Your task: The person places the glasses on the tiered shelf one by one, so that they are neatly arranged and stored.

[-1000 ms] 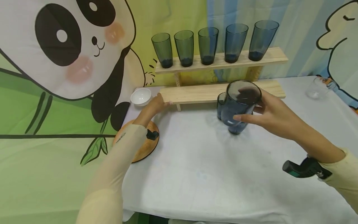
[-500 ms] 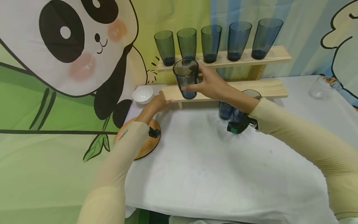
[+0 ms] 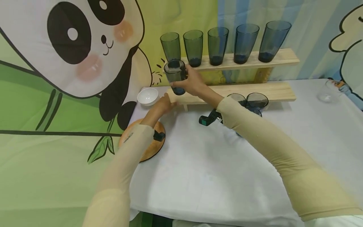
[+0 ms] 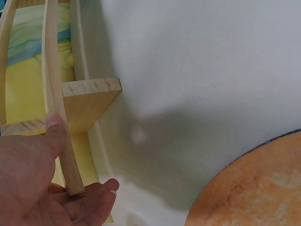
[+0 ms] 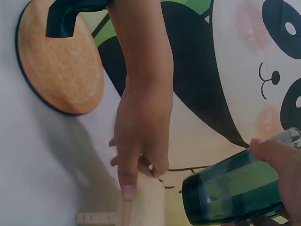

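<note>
A dark glass (image 3: 173, 77) stands in the grip of your right hand (image 3: 193, 82), thumb on its near side, fingers curled behind, above the left end of a wooden lower shelf (image 3: 215, 91). The glass lies to the left of that hand, its long axis close to upright with a slight tilt, rim up and base down. From the head view its base overlaps the shelf's left end; the right wrist view shows a gap between the 2, so contact looks unlikely.

Your left hand (image 3: 162, 106) pinches the same end of the shelf, thumb on the wood and fingers wrapped past its edge, just below the glass. Of your 2 hands, the left is nearer the shelf's end, while the right alone bears the glass.

Behind, 5 matching glasses (image 3: 217, 47) line the upper shelf (image 3: 285, 56), the leftmost partly hidden by yours. To the right of your left hand, well apart, more glasses (image 3: 257, 101) stand behind your right sleeve (image 3: 263, 148), too covered to count. A white bowl (image 3: 148, 97) sits just left of the shelf.
</note>
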